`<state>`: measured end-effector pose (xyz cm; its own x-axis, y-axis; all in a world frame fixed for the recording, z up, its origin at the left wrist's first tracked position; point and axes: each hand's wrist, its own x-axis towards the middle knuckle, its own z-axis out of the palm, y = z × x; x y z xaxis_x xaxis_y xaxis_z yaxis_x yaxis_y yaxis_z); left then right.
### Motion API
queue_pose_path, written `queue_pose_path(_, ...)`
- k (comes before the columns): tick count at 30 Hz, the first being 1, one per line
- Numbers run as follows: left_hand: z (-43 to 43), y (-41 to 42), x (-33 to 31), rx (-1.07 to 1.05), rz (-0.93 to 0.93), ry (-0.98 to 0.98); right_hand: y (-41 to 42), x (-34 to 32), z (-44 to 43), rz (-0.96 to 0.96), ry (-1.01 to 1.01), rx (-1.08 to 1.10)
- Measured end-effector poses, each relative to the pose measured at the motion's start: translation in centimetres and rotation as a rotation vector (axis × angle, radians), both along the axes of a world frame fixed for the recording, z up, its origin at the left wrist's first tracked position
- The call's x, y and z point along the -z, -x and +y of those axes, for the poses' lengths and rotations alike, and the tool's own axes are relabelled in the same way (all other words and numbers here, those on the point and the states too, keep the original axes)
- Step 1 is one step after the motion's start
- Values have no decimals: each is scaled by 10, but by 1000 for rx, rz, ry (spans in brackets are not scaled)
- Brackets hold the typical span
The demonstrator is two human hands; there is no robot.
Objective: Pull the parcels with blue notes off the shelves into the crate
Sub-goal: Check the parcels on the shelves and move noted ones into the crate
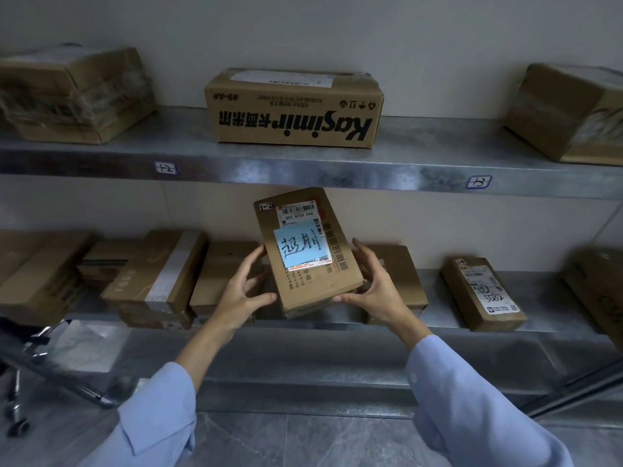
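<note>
As they reach forward, left hand (243, 288) and right hand (378, 285) tight around the tilted parcel (315, 286).

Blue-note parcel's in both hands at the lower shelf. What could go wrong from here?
1. The left hand and right hand hold the parcel mostly by fingertips at its edges; it may slip while being carried.
2. Its top corner looks close to the upper shelf lip; lifting could knock it.
3. The crate is not in view, so the drop means turning away, possibly brushing the blue note loose.
</note>
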<state>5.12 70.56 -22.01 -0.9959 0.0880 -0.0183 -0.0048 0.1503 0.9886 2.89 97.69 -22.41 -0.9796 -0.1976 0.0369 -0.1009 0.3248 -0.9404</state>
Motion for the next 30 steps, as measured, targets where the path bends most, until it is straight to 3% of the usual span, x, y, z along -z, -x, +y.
queue_pose_path(8, 9, -16, 8, 11, -43, -116, -7, 11, -5, 7, 14, -5)
queue_pose_path(20, 23, -37, 11, 20, -74, 86, -20, 27, 2, -28, 30, 10)
queue_pose_path(30, 30, -66, 30, -129, -33, 119, -45, 47, -1, -85, 71, -90)
